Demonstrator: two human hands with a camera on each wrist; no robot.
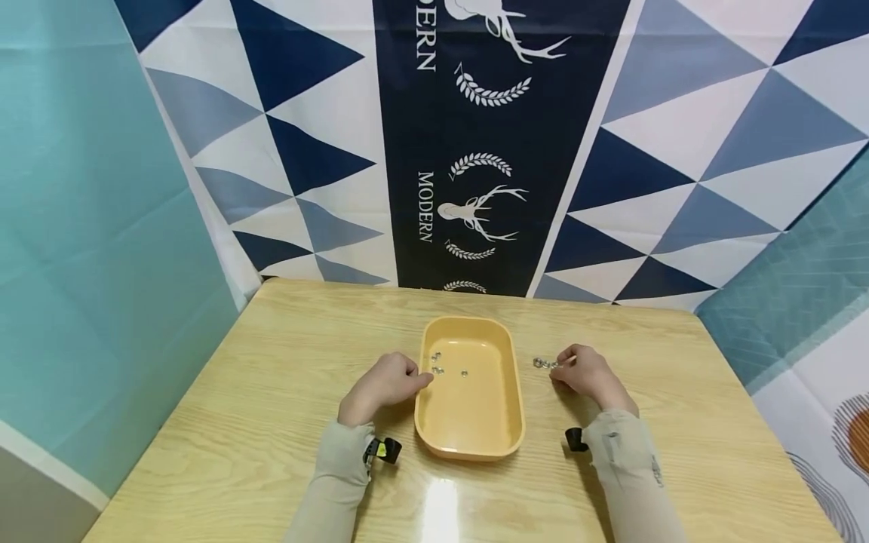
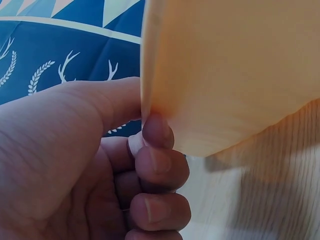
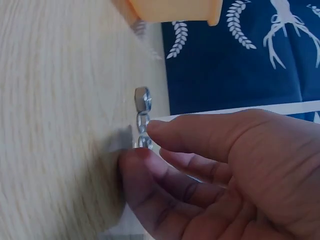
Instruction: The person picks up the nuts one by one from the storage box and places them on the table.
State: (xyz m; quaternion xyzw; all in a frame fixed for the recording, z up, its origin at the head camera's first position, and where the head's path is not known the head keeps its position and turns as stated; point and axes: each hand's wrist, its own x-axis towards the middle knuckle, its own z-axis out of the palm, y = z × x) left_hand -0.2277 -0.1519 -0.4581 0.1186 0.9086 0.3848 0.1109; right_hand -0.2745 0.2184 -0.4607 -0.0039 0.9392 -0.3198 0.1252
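Observation:
A yellow-orange plastic tray (image 1: pixel 468 445) lies on the table, with several small metal nuts (image 1: pixel 437 370) inside near its left side. My left hand (image 1: pixel 390 379) pinches the tray's left rim between thumb and curled fingers; the left wrist view shows the tray wall (image 2: pixel 225 65) in that grip. Right of the tray, a short row of shiny nuts (image 1: pixel 538 363) lies on the wood. My right hand (image 1: pixel 589 371) is at the row's right end. In the right wrist view, its thumb and forefinger close around a nut (image 3: pixel 144 142), beside a larger nut (image 3: pixel 143 100).
The wooden table (image 1: pixel 271 452) meets a patterned cloth backdrop (image 1: pixel 475 151) at its far edge. A teal panel (image 1: pixel 102 226) stands on the left. Each wrist carries a black camera (image 1: pixel 388 450) on a strap.

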